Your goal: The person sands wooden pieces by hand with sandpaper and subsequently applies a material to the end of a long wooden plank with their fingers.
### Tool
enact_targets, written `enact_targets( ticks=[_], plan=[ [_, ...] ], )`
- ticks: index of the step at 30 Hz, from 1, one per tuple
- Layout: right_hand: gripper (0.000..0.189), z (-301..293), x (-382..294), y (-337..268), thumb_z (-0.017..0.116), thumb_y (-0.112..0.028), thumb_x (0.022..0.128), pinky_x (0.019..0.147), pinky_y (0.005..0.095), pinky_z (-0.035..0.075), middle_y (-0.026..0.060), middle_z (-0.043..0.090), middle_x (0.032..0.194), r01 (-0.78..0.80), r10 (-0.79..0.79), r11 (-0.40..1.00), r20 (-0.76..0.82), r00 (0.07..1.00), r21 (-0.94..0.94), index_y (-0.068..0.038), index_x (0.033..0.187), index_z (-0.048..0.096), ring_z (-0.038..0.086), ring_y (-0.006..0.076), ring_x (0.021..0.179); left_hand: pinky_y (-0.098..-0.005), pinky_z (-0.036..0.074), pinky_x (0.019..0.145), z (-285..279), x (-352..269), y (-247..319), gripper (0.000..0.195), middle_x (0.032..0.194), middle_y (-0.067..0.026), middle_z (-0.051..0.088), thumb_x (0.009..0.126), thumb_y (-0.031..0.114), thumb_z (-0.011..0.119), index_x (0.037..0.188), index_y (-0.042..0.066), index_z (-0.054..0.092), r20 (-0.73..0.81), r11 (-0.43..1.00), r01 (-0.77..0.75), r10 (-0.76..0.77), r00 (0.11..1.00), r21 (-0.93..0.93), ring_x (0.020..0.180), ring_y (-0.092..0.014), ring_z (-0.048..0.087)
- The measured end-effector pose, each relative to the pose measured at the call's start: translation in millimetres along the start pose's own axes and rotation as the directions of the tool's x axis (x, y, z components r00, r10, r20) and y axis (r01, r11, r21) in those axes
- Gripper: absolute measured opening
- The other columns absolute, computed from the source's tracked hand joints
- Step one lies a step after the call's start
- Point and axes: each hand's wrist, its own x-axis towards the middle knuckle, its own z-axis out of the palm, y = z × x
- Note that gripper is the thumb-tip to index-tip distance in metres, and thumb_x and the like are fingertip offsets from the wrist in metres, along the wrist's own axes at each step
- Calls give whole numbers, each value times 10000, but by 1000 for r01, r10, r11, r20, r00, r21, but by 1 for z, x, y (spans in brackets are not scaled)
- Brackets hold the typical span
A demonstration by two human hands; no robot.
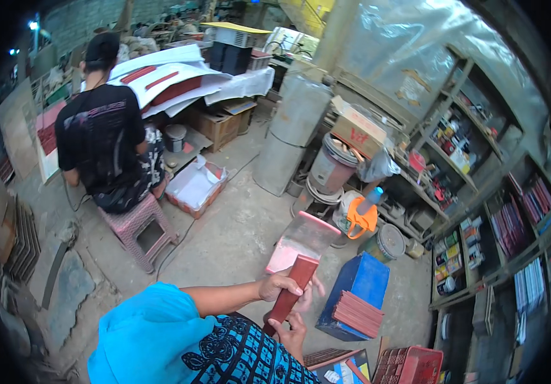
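Observation:
A long, flat reddish-brown strip point(293, 293), perhaps wood, is held at a slant before my body. My left hand point(275, 286) grips its upper half, with the thumb across the front face. Near the lower end, my right hand point(292, 330) has its thumb and fingers around the strip. Just beyond the strip stands an open, pink-dusted holder point(301, 240) with a raised back panel; the strip and my left hand cover part of it. To the right, a stack of similar reddish-brown strips point(358, 314) lies on a blue box point(359, 281).
A co-worker point(105, 125) sits on a pink plastic stool point(138, 230) at the left. A white-lined crate point(196, 187) stands on the floor beside them. Buckets point(330, 163) and a column point(289, 129) stand ahead. Shelves point(491, 283) line the right; a red crate point(409, 365) is below.

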Motion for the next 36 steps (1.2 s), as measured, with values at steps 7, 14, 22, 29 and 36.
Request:
enact_targets(
  ticks=[7,14,22,29,36],
  plan=[
    [140,30,-29,-65,723,-68,749,705,281,459,74,551,825,50,-54,997,74,996,55,12,839,653,562,183,753,-235,352,606,50,-106,37,492,670,-34,486,650,318,601,979,-37,517,-205,977,-189,206,957,102,619,-95,444],
    [263,36,-73,-105,654,8,810,694,226,469,21,547,855,-160,135,859,86,987,487,37,1061,580,568,92,764,-212,309,595,120,-224,42,451,722,12,437,776,350,503,1049,-10,499,-399,820,-250,487,777,515,633,-67,385],
    [377,13,-206,-110,658,38,783,652,219,464,31,599,819,-346,289,608,207,935,715,6,1131,515,571,104,708,-214,293,563,199,-320,-39,582,710,18,426,850,576,399,978,21,515,-618,830,43,378,690,556,624,-66,361],
    [76,3,-244,-130,622,-61,837,710,298,488,63,634,825,-388,299,431,277,913,815,-41,900,585,596,155,735,-235,314,580,235,-355,-54,548,688,15,431,856,554,418,899,20,531,-626,773,163,351,696,614,629,-88,383],
    [334,30,-244,-183,585,-162,828,930,512,472,155,568,1128,-463,280,80,425,860,883,-9,1112,499,560,326,1094,-294,407,732,234,-370,-42,554,835,-62,563,839,505,501,1012,-16,574,-600,745,171,354,718,645,825,-140,509]
  ],
)
